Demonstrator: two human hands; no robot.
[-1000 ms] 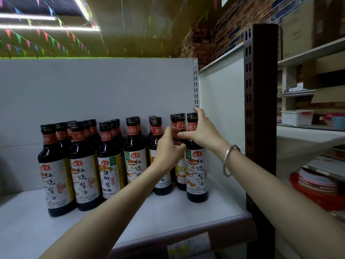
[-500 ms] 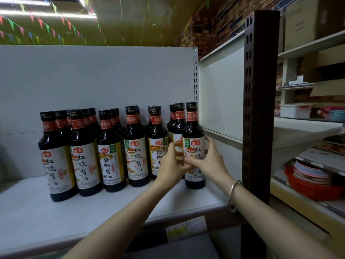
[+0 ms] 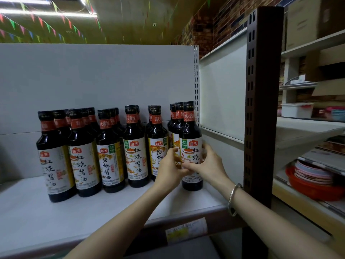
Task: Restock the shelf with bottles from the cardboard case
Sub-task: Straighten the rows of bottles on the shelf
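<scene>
Several dark soy sauce bottles (image 3: 137,146) with white labels and red neck bands stand in rows on the white shelf (image 3: 56,212). The rightmost front bottle (image 3: 190,128) stands upright near the shelf's right end. My right hand (image 3: 209,165) wraps its label from the right and front. From the left, my left hand (image 3: 170,169) touches the same bottle, fingers on the label. A silver bangle sits on my right wrist. The cardboard case is out of view.
A dark brown slotted upright post (image 3: 259,109) stands just right of my right arm. A white back panel closes the shelf behind. Further right are other shelves with a red basket of plates (image 3: 313,182) and boxes. A price tag (image 3: 186,230) hangs on the shelf edge.
Both hands dropped from the bottle necks to the label of the rightmost front bottle. They have stayed on it over the last half second.
</scene>
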